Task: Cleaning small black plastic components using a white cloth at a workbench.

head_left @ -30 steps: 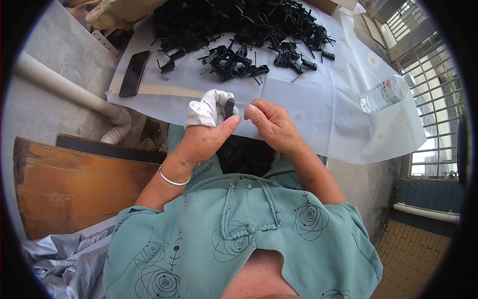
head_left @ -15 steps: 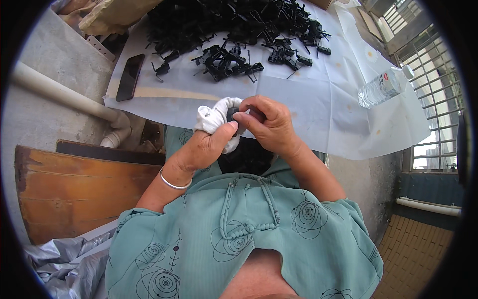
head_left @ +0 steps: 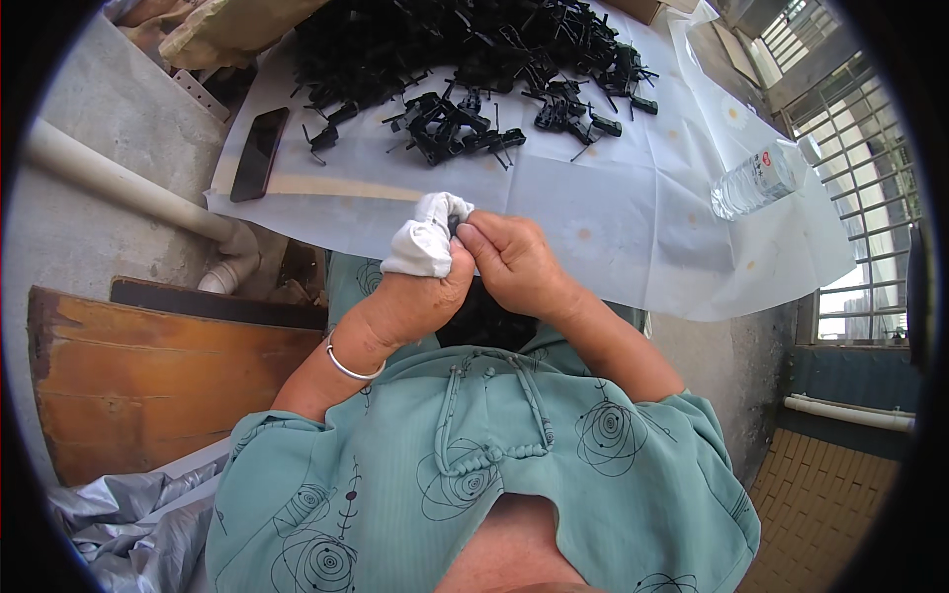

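In front of my lap, at the near edge of the table, my two hands meet around a small black plastic part [head_left: 454, 226], mostly hidden by the fingers. My left hand [head_left: 423, 296] is closed on it, its fingers covered by a white cloth glove [head_left: 419, 247] while the thumb is bare. Bare and closed, my right hand [head_left: 516, 259] pinches the same part from the other side, thumb against its curled fingers. Below the hands, dark pieces [head_left: 489, 321] show in my lap, partly hidden.
A heap of black plastic parts with thin pins [head_left: 445, 49] covers the far table, with a smaller cluster [head_left: 445, 128] nearer. A phone [head_left: 260, 155] lies at left, a water bottle [head_left: 756, 181] at right, both on the white tablecloth [head_left: 633, 208]. A wooden board [head_left: 168, 381] stands lower left.
The right hand's fingers have curled in tighter and dropped slightly. My left hand has turned, bringing the gloved fingers up over the black part, which is now more hidden.
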`<state>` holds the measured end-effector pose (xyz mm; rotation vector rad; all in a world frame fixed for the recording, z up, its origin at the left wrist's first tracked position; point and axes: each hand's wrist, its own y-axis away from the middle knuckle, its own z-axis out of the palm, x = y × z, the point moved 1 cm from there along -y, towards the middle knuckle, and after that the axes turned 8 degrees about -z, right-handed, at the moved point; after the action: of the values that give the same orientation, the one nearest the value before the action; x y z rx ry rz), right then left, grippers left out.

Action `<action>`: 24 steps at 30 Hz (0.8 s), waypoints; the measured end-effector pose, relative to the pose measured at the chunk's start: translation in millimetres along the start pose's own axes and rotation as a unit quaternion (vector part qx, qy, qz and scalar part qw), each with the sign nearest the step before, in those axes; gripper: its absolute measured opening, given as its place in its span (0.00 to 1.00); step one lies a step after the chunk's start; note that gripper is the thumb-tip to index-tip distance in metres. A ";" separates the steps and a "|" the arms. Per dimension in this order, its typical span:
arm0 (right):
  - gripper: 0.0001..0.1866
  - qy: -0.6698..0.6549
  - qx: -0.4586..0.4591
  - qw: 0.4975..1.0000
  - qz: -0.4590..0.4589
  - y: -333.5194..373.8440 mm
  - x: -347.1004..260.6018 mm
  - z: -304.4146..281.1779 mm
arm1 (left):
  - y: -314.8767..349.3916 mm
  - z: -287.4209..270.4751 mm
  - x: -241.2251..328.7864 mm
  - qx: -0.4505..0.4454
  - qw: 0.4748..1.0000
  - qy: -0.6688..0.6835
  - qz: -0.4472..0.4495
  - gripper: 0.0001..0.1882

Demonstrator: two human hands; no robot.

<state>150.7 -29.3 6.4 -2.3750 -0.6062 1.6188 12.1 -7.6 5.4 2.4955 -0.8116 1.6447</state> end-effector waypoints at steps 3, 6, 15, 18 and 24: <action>0.09 0.010 0.006 1.000 -0.004 -0.1 2.6 7.5 | 1.0 0.9 -7.2 0.012 1.000 -0.013 0.013 0.12; 0.10 0.008 0.003 1.000 0.001 -0.4 7.3 9.8 | 3.1 4.3 -8.9 0.029 0.999 0.003 0.012 0.12; 0.15 0.133 0.078 0.983 0.096 -25.6 31.3 -37.2 | -3.9 -11.9 1.5 -0.051 0.998 -0.046 -0.012 0.16; 0.17 0.301 0.089 0.938 0.144 -46.3 68.4 -49.4 | -5.3 -10.2 1.4 -0.072 0.985 -0.133 0.086 0.17; 0.15 0.150 0.033 0.974 0.166 -43.2 68.7 -33.9 | -11.9 -7.4 -23.7 -0.042 0.919 0.262 -0.291 0.12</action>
<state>194.1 41.9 -21.7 -2.7039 -0.1016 1.3193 4.2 14.5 -9.0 1.8164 -0.0618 1.8290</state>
